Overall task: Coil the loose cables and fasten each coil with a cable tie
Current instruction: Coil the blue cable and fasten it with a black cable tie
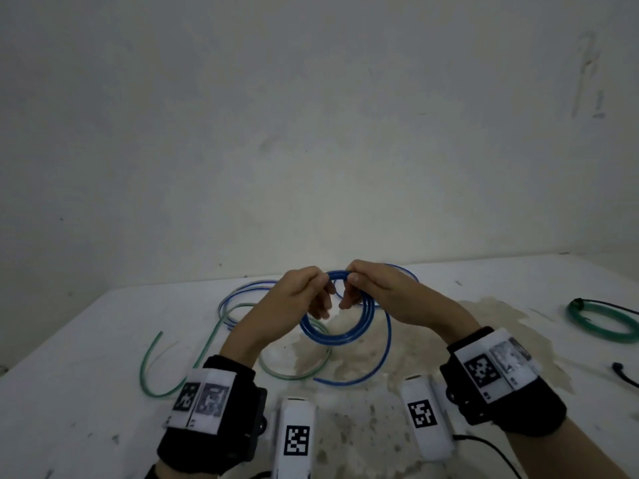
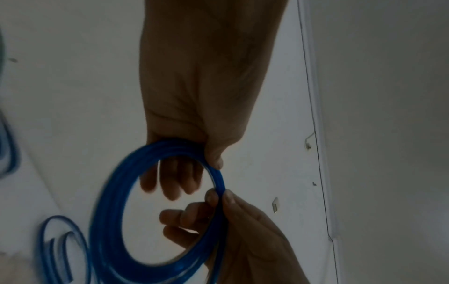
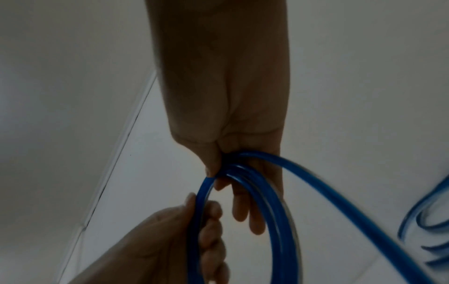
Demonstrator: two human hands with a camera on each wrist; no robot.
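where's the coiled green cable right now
In the head view the coiled green cable lies on the white table at the far right edge, well right of the right hand and the blue coil.

White table (image 1: 103,340), stained brownish at the middle. Loose green cable (image 1: 148,378) lies on its left, blue cable tail (image 1: 349,380) at centre, tied green coil (image 1: 601,323) at far right, black cable tie (image 1: 622,373) near it.
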